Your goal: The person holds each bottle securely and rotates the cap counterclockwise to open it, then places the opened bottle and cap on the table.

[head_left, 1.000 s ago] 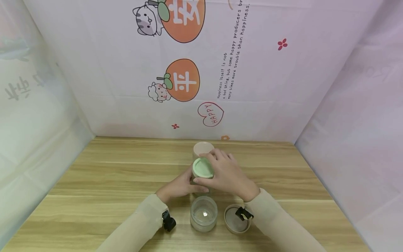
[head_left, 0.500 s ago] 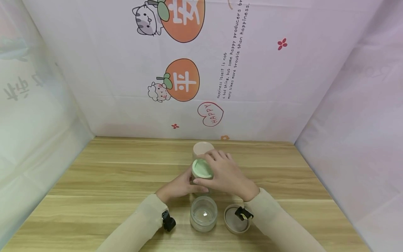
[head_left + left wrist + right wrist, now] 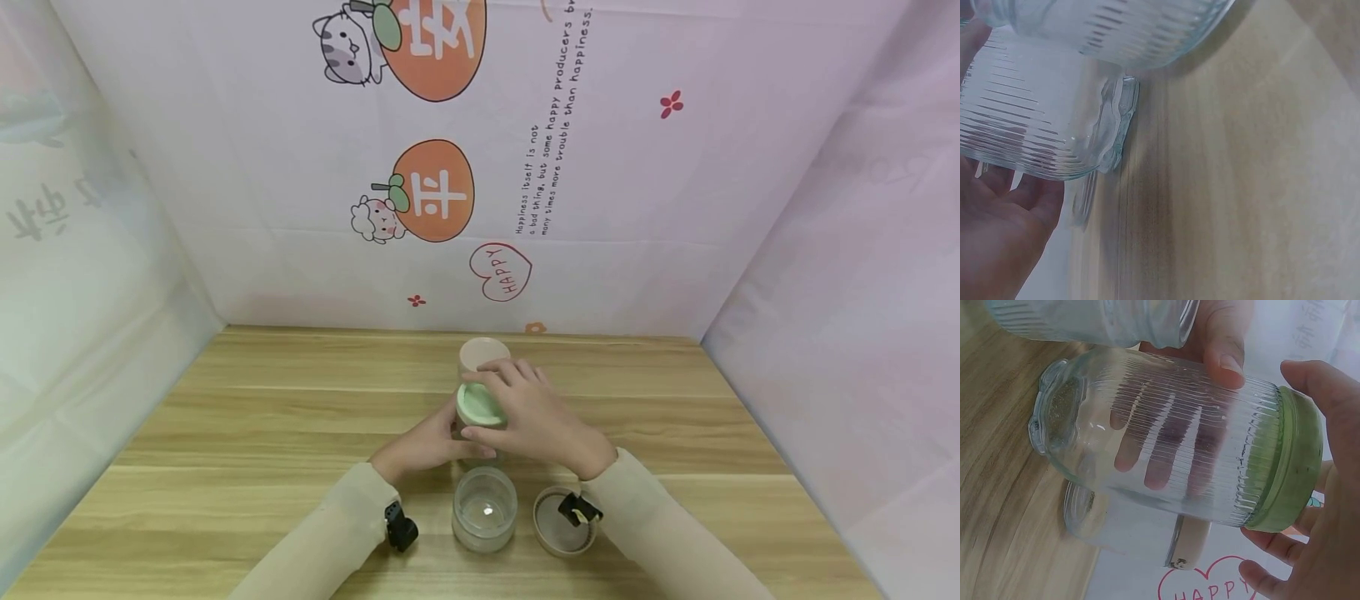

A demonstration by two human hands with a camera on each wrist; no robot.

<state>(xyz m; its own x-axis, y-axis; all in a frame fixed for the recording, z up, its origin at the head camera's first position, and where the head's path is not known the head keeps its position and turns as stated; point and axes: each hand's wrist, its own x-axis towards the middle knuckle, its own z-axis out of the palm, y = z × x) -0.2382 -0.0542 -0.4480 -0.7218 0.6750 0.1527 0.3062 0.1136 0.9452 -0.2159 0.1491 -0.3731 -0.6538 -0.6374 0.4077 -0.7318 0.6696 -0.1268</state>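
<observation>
A ribbed clear glass jar [image 3: 1100,419] stands on the table with a green lid [image 3: 477,406] at its mouth. My left hand [image 3: 426,440] grips the jar's side; through the glass in the right wrist view, several of its fingers show round the far side. From the right, my right hand [image 3: 542,417] holds the green lid by its rim, thumb on the near side and fingers on the far side. Nearer to me is a second glass jar [image 3: 484,512], lidless. A beige lid [image 3: 564,533] lies inner side up beside it, partly covered by the right wrist strap.
Directly behind the held jar stands another glass jar with a beige lid [image 3: 482,350], partly hidden by my right hand. The wooden table [image 3: 300,417] meets printed white cloth walls [image 3: 600,275] at the back and both sides.
My right hand's fingers have turned slightly on the green lid, toward the left and over its top. The left hand, the open jar and the loose beige lid stay in place.
</observation>
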